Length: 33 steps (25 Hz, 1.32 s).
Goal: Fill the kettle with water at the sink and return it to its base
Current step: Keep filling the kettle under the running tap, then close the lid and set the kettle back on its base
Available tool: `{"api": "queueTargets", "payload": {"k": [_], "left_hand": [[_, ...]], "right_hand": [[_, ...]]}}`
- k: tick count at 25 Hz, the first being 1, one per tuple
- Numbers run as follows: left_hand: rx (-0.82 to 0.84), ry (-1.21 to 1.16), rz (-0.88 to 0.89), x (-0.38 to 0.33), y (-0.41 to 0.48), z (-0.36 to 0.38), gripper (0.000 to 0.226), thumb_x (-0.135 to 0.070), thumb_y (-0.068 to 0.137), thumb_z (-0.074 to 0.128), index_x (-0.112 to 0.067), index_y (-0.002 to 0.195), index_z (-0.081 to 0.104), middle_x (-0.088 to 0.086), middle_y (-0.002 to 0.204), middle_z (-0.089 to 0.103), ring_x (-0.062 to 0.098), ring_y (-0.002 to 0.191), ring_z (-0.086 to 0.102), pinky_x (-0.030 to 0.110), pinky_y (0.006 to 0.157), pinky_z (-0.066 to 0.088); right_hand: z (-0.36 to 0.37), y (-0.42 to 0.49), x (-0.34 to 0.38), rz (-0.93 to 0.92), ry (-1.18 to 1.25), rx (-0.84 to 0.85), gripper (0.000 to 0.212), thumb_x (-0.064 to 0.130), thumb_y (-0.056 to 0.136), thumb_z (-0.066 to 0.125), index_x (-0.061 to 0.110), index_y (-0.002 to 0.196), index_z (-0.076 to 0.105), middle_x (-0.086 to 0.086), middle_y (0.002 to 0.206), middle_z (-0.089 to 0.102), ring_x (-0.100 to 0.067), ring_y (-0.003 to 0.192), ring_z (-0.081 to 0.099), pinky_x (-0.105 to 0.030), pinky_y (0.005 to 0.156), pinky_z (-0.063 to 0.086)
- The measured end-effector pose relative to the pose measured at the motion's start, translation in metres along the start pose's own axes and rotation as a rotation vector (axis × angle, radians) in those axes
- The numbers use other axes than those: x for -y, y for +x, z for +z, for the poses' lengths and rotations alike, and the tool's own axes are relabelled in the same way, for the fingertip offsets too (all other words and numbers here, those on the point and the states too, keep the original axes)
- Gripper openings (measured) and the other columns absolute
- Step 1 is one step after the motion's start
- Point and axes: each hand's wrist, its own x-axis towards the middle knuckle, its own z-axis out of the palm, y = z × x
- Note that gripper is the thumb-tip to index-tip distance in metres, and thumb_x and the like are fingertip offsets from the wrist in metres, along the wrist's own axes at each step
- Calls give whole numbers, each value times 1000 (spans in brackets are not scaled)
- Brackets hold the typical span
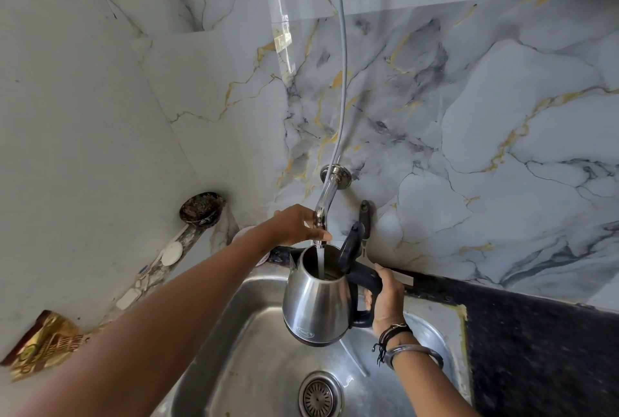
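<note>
A steel kettle [313, 299] with a black handle hangs over the steel sink [264, 343], its black lid [350, 245] flipped up. My right hand [387, 299] grips the handle. Water runs from the chrome tap [323, 202] straight into the kettle's mouth. My left hand [296, 224] is closed around the tap's lower end, just above the kettle's rim. The kettle's base is not in view.
The sink drain [318, 396] lies below the kettle. A dark speckled counter [536, 343] runs to the right. On the left ledge sit a dark round dish [201, 209], a white round object [172, 252] and a gold packet [43, 343]. A grey hose [341, 64] hangs down the marble wall.
</note>
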Motion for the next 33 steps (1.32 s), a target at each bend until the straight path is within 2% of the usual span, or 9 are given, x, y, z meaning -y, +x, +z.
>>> {"api": "queueTargets", "payload": {"k": [3,9,15,17,19,21,24,28,33], "left_hand": [[-85,136,-48,-1,3,6,40,-57,75,78,-18,74,69,-7,68,59,17,78,56,39,85,40],[-296,475,-103,-20,-4,23,60,-76,76,62,-24,55,41,-7,60,43,21,80,47,39,77,31],[-318,333,-273,-59,-39,21,44,-60,92,56,-18,78,56,3,93,67,28,106,59,47,99,34],[-553,275,-102,-73,-66,31,38,-46,100,48,-12,103,63,9,104,70,32,108,61,47,97,38],[-694,279,378,-88,-99,52,43,-39,101,47,-7,129,59,15,129,65,32,125,55,49,108,34],[-451,504,692,-100,-121,75,63,-50,101,41,-6,146,42,14,153,44,26,145,33,44,121,15],[-161,708,500,-104,-135,106,95,-63,92,49,-5,157,11,16,166,4,26,153,0,38,124,-3],[-217,565,468,-127,-152,136,122,-59,76,75,-5,157,1,14,166,-5,24,153,-6,26,116,-19],[-272,461,440,-181,-179,187,118,-50,74,80,-2,156,9,17,165,4,29,153,1,33,122,-3]], "right_hand": [[-1,-2,-1,-8,-3,0,31,28,85,60,17,57,51,0,48,41,-14,42,40,-23,41,28],[-7,-14,6,-24,14,15,29,33,79,62,18,55,52,1,47,42,-12,41,42,-23,41,30],[-34,-35,22,-99,-18,-4,30,27,83,63,14,57,56,1,45,47,-12,39,44,-21,38,31],[-47,-45,31,-120,-24,-34,30,23,86,61,11,59,56,1,44,48,-12,38,45,-20,37,31],[-61,-56,45,-157,-2,-60,30,19,88,59,10,60,54,3,41,48,-12,36,44,-19,37,31],[-73,-67,63,-204,29,-73,30,18,89,57,9,61,55,6,41,50,-9,37,45,-17,38,33],[-91,-86,87,-224,47,-99,32,18,89,56,8,59,54,3,40,45,-11,34,41,-17,37,28],[-128,-109,117,-308,22,-87,39,18,87,57,15,48,59,3,39,47,-13,33,42,-17,36,29],[-190,-138,154,-407,-30,-61,25,26,75,65,20,52,71,5,53,65,-10,52,60,-20,51,46]]}}
